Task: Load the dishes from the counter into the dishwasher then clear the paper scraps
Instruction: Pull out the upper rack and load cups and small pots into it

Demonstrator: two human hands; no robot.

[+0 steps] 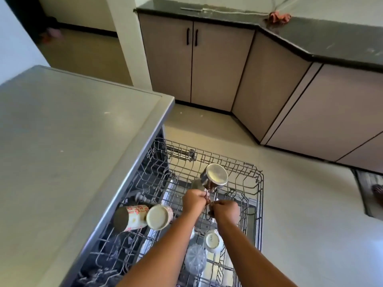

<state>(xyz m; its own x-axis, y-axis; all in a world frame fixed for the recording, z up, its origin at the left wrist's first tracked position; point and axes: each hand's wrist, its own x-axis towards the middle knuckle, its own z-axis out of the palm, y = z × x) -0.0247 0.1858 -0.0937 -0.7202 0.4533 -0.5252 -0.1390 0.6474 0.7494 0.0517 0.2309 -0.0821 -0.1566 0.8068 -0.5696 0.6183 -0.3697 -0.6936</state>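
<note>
Beige kitchen cabinets [209, 65] under a dark stone tabletop [331, 40] fill 12 to 3 o'clock, and a grey steel tabletop [62, 131] spreads at 9 o'clock. At 6 o'clock one grey wire dishwasher rack [260, 183] is pulled out. Over its middle the left grip [194, 200] and the right grip [226, 210] both curl round the thin handle of one shiny steel pot [216, 175], held bottom-up just toward 12 o'clock. Two mugs lie at the rack's 9 o'clock: one red-flowered mug [132, 217] and one cream mug [159, 217], touching. One white bowl [211, 240] and one clear glass [195, 258] sit toward 6 o'clock.
</note>
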